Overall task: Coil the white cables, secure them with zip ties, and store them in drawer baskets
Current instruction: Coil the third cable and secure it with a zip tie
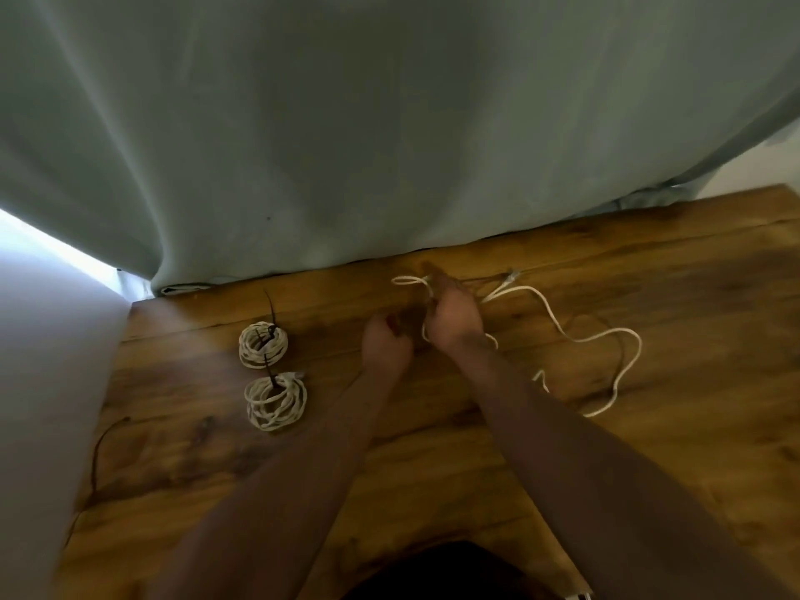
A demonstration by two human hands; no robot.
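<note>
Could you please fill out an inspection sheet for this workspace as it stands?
Surface: wooden table, brown grain.
Job's things: two coiled white cables, far coil and near coil, each bound by a dark zip tie; no drawer baskets seen.
Clutter: thin dark strand at the table's left edge.
Hands: right hand grips the loose cable; left hand curled beside it, hold unclear.
Cables: loose cable trails uncoiled to the right.
Surroundings: grey-green curtain behind the table.

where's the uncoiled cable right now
Head view: the loose cable trails over the table's right half from the right hand; the tied coils lie left.
</note>
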